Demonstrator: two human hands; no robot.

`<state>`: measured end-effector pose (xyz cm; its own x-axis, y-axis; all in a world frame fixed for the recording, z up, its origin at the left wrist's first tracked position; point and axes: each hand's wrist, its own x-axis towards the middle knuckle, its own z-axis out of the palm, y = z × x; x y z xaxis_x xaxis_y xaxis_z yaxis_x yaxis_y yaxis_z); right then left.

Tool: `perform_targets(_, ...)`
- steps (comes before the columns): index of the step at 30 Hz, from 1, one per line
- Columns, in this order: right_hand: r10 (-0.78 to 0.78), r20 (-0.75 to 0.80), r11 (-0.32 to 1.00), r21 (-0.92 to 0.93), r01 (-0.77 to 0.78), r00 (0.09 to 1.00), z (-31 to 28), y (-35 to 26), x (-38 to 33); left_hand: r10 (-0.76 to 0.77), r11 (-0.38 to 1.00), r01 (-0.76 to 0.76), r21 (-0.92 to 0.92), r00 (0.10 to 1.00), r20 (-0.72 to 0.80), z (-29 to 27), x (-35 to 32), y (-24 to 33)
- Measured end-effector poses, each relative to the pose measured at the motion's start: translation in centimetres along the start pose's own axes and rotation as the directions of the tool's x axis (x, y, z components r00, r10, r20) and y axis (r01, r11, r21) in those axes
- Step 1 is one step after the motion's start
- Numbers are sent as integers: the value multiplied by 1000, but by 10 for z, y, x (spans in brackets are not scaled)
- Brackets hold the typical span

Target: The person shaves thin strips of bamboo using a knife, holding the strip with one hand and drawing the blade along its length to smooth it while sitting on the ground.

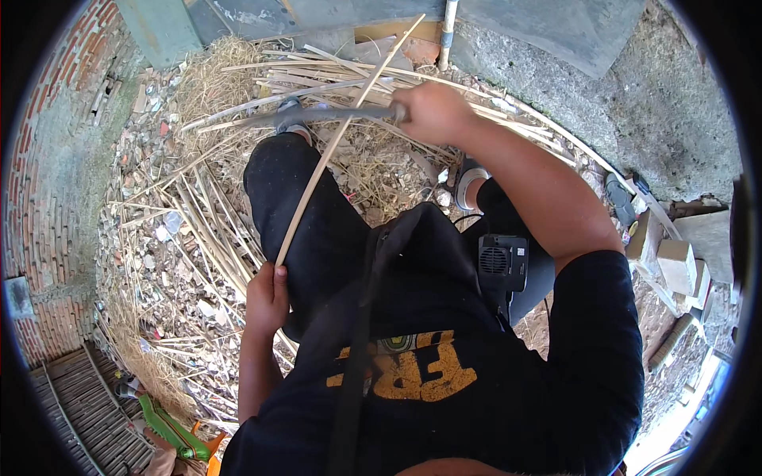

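My left hand (268,297) is closed around the lower end of a long, pale bamboo strip (311,184). The strip slants up and away to the right, passing over my left thigh. In my right hand (435,113) is the handle of a machete (349,113), its dark blade reaching leftward across the strip. Toward its tip the blade is smeared by motion. Whether the edge bites into the strip or only lies against it, I cannot tell.
Many split bamboo strips (317,75) lie in a pile beyond my feet, with more strips (208,230) at the left over rubble. Dry straw (216,83) is heaped at the far left. A brick wall (55,182) stands left, a rough grey wall (635,111) right. Pale blocks (677,266) sit at right.
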<state>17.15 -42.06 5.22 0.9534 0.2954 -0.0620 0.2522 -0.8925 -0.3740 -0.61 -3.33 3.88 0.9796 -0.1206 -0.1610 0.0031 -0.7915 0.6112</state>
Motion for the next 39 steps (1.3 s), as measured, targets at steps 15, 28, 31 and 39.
perform_targets(15, -94, -54, 995, 15, 95, 994, 3, -4, 3, 59, 994, -51, -95, 995, 84, -3, 11, -16)
perform_targets(28, -40, -82, 998, 41, 43, 996, -6, 16, 8, 69, 996, -67, 67, 997, -38, 9, 11, -6)
perform_targets(31, -26, -152, 999, 18, 29, 988, -5, 24, 11, 87, 993, -84, 78, 995, -41, 9, 8, -1)
perform_targets(39, 68, -7, 993, -95, -68, 998, -2, 11, 8, 61, 992, -57, 110, 998, -33, 9, 6, -7)
